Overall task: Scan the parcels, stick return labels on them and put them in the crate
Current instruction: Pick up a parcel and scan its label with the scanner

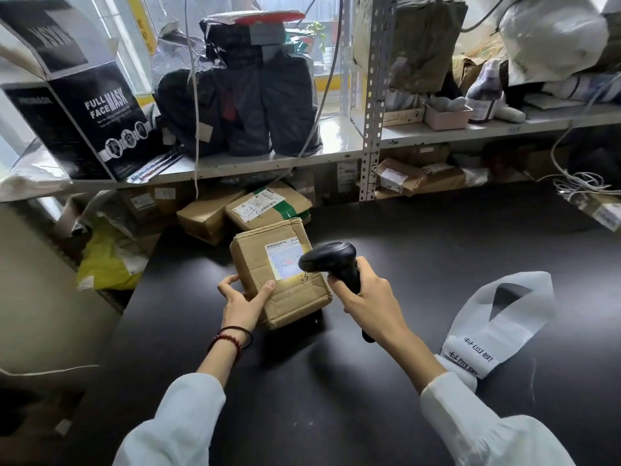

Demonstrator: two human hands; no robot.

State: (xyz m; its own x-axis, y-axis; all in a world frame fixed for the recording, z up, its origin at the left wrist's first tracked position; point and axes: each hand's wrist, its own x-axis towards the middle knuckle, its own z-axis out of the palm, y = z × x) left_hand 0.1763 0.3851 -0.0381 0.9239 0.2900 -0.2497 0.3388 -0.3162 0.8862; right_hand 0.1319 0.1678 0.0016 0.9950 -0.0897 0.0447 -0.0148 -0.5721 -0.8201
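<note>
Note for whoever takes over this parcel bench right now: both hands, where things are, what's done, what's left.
Left hand grips the cardboard parcel at its near corner. Right hand holds the scanner, its light on the parcel's shipping label.
Return-label strip lies on the black table at right. More parcels wait under the shelf.
Done: scan under way.
Left: stick label, crate it (crate not in view), other parcels.

Open dark tabletop [437, 257] between parcel [255, 264] and label strip [504, 317]; cartons [268, 206] just behind parcel.

Both arms wear loose white sleeves [174, 422]; the left wrist carries a red bead bracelet [225, 338] and a black band [239, 329]
</note>
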